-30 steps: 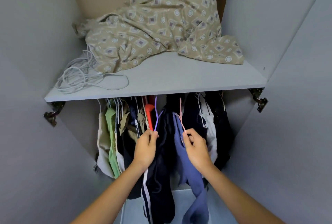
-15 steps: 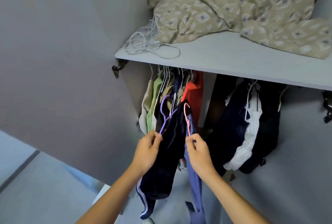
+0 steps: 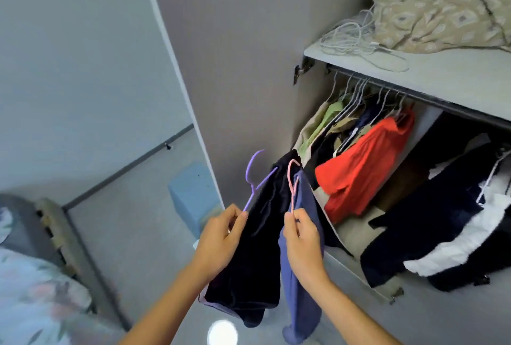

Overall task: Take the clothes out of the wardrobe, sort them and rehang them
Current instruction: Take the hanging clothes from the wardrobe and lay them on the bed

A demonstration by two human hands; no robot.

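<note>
My left hand (image 3: 221,236) pinches a purple hanger (image 3: 253,178) that carries a dark navy garment (image 3: 260,248). My right hand (image 3: 302,236) pinches a pink hanger (image 3: 292,178) with a blue garment (image 3: 300,289) draped from it. Both hangers are out of the wardrobe, in front of its open left door (image 3: 235,68). Inside, on the rail (image 3: 414,91), hang a green top (image 3: 326,118), an orange-red garment (image 3: 362,167) and dark and white clothes (image 3: 448,228) further right.
The wardrobe shelf (image 3: 456,73) bears a patterned beige cloth (image 3: 442,4) and a pile of white hangers (image 3: 354,37). A blue box (image 3: 193,195) stands on the floor behind the door. A bed with floral bedding (image 3: 30,283) lies at the lower left.
Both hands have lifted their hangers off the rail and carried the two garments out to the left. The view has swung left, showing the door, floor and bed.
</note>
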